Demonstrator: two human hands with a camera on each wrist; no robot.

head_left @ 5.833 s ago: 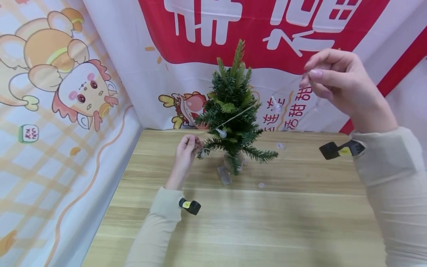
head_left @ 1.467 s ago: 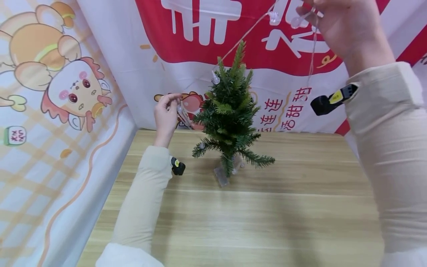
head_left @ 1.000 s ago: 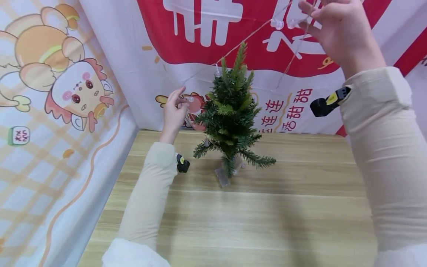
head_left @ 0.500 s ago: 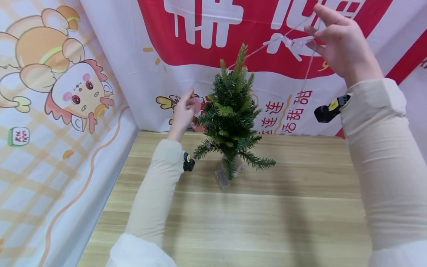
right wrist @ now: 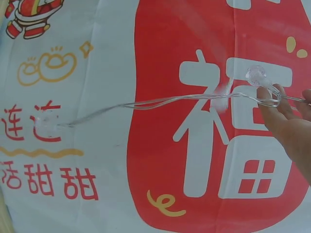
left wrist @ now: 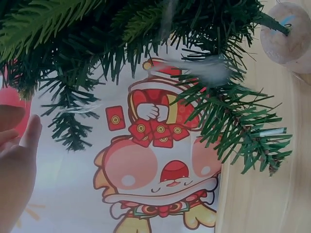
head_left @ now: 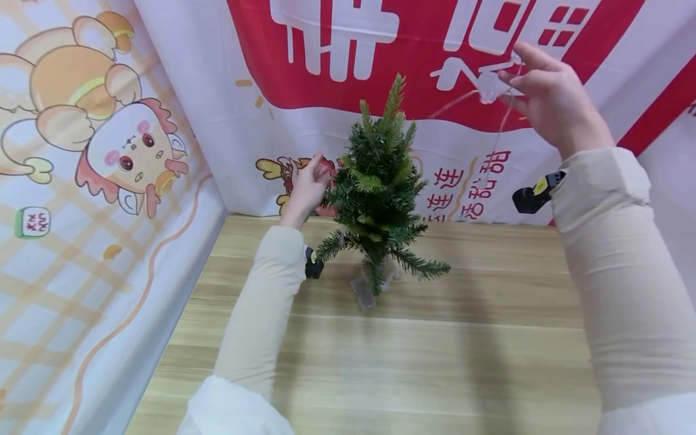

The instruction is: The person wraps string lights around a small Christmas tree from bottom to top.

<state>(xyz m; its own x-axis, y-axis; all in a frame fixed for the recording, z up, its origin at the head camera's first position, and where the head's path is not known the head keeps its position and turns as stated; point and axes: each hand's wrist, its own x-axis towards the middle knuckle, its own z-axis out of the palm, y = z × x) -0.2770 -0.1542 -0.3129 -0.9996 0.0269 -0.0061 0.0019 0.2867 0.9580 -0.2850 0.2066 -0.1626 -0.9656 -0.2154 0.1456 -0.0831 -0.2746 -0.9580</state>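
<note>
A small artificial Christmas tree stands on the wooden table. In the head view my right hand, raised to the right of the tree, holds a clear string of lights between its fingers. One bulb sits by the fingertips in the right wrist view, and the strand runs left from there. At the tree's left side is my left hand, fingers extended near the branches and fingertips partly hidden. Nothing shows between its fingers in the left wrist view. A clear box lies by the tree's base.
Behind the tree hangs a red and white printed cloth; a second printed cloth covers the left side. The wooden table extends toward me. Lower branches stick out sideways.
My right hand has come down from above, lowering the strand, which no longer shows above the treetop. My left hand has moved right, close against the branches. Earlier, the strand crossed the tree's front.
</note>
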